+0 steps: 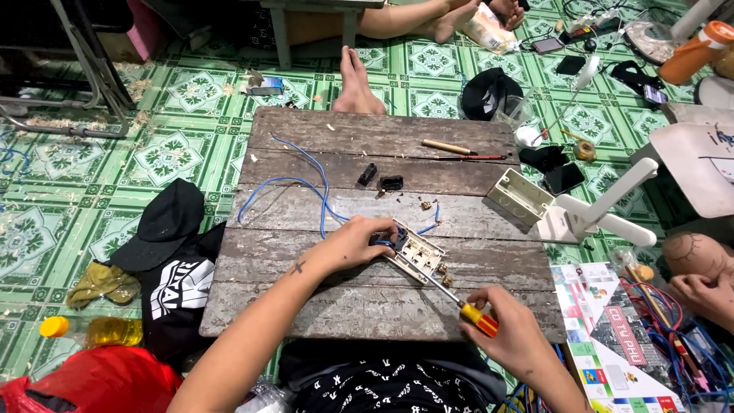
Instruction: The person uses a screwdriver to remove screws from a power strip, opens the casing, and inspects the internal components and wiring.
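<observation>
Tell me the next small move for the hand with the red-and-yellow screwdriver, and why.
Probably keep the tip seated and turn the red-and-yellow-handled screwdriver. The right hand grips its handle, the shaft slants up to the white rectangular switch plate, and the left hand pins that plate on the weathered wooden board. Whether the tip sits in a screw is too small to tell.

White switch plate (417, 256) flat on boards, screwdriver (466, 310) tip in it
</observation>
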